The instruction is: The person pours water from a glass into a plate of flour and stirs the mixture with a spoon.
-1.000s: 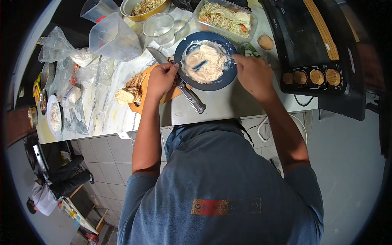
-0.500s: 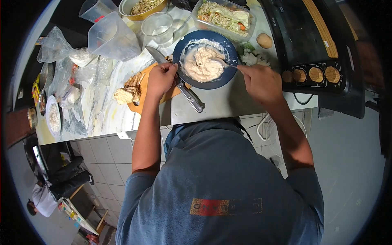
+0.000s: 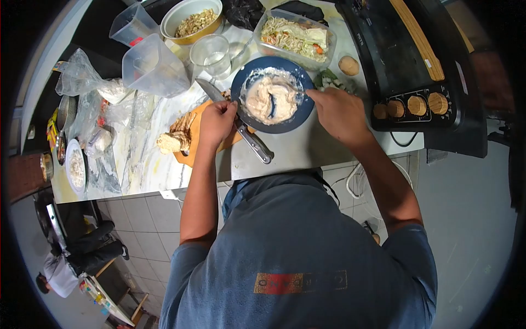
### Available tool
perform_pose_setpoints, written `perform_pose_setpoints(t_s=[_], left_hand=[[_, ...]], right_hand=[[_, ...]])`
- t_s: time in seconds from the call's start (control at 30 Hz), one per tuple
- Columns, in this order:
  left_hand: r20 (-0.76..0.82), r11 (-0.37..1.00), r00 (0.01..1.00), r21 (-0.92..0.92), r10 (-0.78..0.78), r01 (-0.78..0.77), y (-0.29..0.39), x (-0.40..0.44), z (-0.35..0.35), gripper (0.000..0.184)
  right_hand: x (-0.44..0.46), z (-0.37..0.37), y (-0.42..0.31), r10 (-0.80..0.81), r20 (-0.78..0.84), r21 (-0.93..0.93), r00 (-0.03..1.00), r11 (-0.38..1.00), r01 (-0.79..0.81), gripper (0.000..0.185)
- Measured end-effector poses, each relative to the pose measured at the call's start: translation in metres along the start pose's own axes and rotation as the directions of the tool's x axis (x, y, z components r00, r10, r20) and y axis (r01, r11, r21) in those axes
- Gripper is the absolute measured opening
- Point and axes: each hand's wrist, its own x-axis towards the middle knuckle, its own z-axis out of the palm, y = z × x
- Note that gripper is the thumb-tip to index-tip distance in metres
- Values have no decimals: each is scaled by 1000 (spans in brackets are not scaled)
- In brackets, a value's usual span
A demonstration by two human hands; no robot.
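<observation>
Gripping the left edge of a dark blue plate (image 3: 272, 129), the left hand (image 3: 218, 122) has thumb and fingertips pinched narrow at the rim. Plate lies just to the right of this grip, over the counter (image 3: 290, 151); nearly all of it extends beyond the fingers.

Right hand (image 3: 344, 115) is at the opposite side of the plate, fingers closed in a narrow pinch on a thin utensil (image 3: 303, 94). Its handle crosses the plate's right rim; the type is hard to make out from here, most of it being covered or lost against the food.

Contents of plate: a pale, creamy mixture (image 3: 282, 101), smeared thickly across the middle, with dark blue plate surface visible through a gap. Mixture lies between the two hands, touching neither as far as I can see.

Surroundings: a knife (image 3: 256, 147) runs diagonally past the left hand, handle toward the person. Beneath hand and knife, an orange board (image 3: 229, 141), with browned, sliced food (image 3: 178, 136) at its left. Beyond the plate, a clear cup (image 3: 211, 59) and a container of shredded food (image 3: 296, 37). A round brown item (image 3: 349, 66) lies between that container and the black oven (image 3: 416, 104).
</observation>
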Motion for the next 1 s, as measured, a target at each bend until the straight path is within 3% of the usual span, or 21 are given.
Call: perform_pose_setpoints(t_s=[0.1,0.2,0.27,0.4,0.47,0.6,0.67,0.8,1.0], left_hand=[[-8,999,1000,-33,-14,14,2,-3,1,34],[-5,999,1000,-45,-6,6,7,-5,-1,34],[-3,999,1000,-38,-7,7,7,-4,1,34],[18,998,999,-51,-31,31,7,-6,-1,33],[19,998,998,-42,-54,55,8,-5,-1,32],[20,998,999,-60,-32,34,6,-3,-1,34],[8,998,1000,-57,-18,18,5,0,-1,35],[28,997,999,-73,-33,35,6,-4,-2,34],[0,993,997,-83,-83,83,15,-5,2,34]], right_hand=[[-12,-32,2,51,50,-7,997,999,-51,28],[-12,-32,14,-16,133,-93,991,995,29,26],[-7,-12,15,-80,-14,-60,997,995,79,25],[3,-4,4,-49,-75,-43,996,998,45,23],[2,-17,-1,108,-57,-11,992,994,-109,21],[5,-3,2,226,-5,-44,974,973,-226,21],[8,20,2,212,-40,122,976,971,-206,22],[-1,13,-1,150,-30,173,988,975,-142,22],[2,-37,2,7,-14,-101,1000,995,-8,19]])
